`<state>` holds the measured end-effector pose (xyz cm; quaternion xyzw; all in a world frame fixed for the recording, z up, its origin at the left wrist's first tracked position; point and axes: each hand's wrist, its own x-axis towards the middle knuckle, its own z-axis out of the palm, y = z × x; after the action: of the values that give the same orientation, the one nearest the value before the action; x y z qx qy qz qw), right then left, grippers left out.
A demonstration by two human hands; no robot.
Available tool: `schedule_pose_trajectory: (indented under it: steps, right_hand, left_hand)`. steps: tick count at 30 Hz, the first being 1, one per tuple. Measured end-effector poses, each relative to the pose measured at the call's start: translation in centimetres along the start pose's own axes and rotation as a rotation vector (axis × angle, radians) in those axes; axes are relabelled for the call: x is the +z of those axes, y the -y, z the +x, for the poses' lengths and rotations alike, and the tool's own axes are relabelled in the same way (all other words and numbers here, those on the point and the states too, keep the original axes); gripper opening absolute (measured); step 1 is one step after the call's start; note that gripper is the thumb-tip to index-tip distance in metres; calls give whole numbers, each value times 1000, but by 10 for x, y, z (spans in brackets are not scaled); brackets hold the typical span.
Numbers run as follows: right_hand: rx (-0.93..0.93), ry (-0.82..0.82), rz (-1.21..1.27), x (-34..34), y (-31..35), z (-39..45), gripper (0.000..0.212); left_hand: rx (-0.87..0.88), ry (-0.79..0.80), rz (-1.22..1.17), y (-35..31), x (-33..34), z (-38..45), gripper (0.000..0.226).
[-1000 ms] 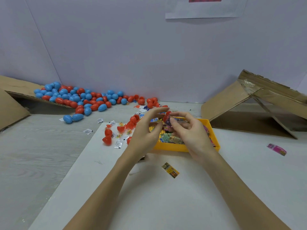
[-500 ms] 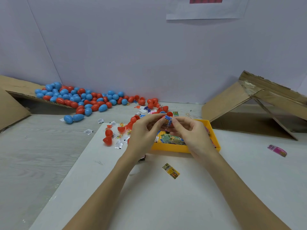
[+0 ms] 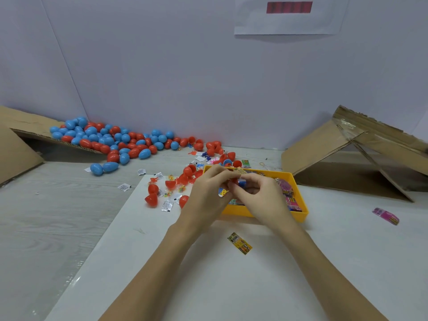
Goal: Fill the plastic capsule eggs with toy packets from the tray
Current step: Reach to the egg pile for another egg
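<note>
The left hand (image 3: 206, 193) and right hand (image 3: 261, 195) meet above the yellow tray (image 3: 298, 216), fingers curled together around a capsule egg (image 3: 238, 181) of which only red and blue bits show between them; a toy packet (image 3: 239, 171) sticks up at the fingertips. More packets fill the tray. Loose red halves (image 3: 151, 193) lie just left of it, a yellow packet (image 3: 240, 243) lies nearer, a pink packet (image 3: 385, 216) far right. A pile of eggs (image 3: 111, 141) sits against the wall, beside cardboard (image 3: 347, 154).
</note>
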<state>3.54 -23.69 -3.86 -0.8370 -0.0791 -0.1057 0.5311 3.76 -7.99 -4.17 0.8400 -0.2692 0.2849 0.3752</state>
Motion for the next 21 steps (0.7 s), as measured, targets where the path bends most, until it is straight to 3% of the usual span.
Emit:
schedule_pose_trajectory:
  steps: [5,8,11,14,16,18,21]
  right_hand:
    - [80,-76,-40,-1,4,-2,25]
    - [159,-46,136,-14,5,3,32]
    - [196,-23,472,-52,19,23,42]
    - [182,-256,1105,-114,41,54,57]
    - [230,-289,1308,-140,43,65,80]
    - [305,-183,1195,-139,34,63,82]
    - [342,-12,849,-97,8,39,56]
  left_hand:
    - [57,75,163,3,4,-1,49]
    - [-1,88,233,11,1,-3,46]
    - [-76,101,231,15,0,-4,38]
    - [-100,128,210,17,2,-4,31]
    - [-109,148,215,19,4,-5,30]
    - [-128,155,216,22,5,-5,30]
    - [-158,159,226,26,7,-5,32]
